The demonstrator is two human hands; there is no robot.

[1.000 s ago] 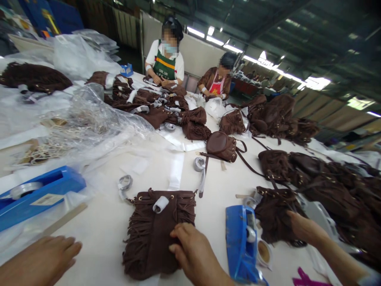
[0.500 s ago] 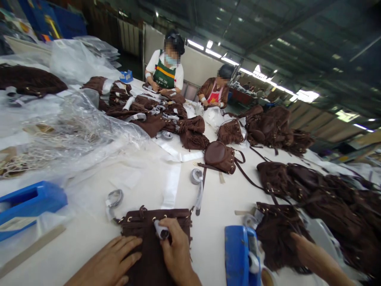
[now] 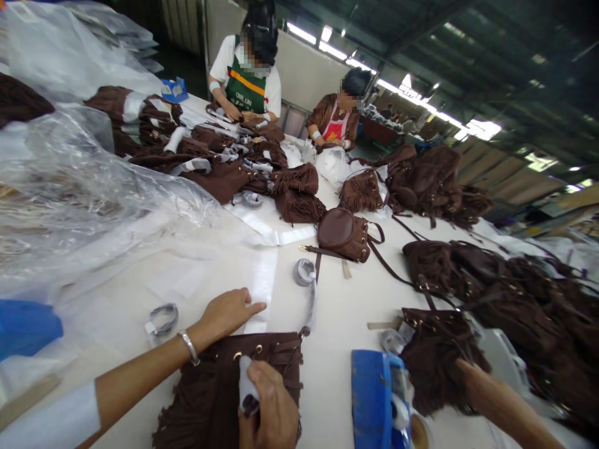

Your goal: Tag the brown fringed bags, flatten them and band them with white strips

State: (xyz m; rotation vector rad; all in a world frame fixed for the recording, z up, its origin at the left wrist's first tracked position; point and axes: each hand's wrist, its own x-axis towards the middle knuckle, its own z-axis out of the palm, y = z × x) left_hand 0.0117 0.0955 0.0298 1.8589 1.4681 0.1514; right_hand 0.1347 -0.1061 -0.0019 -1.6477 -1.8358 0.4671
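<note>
Our fringed bag lies on the table before us. Our right hand pinches the grey wrapped roll over its front. Our left hand extends past its top edge by the white strip; whether those fingers grip, we cannot tell. We judge this a positioning step, the next move calling for a steady roll.

left arm | narrow silvery bracelet | white sleeve, straight-edged
</note>
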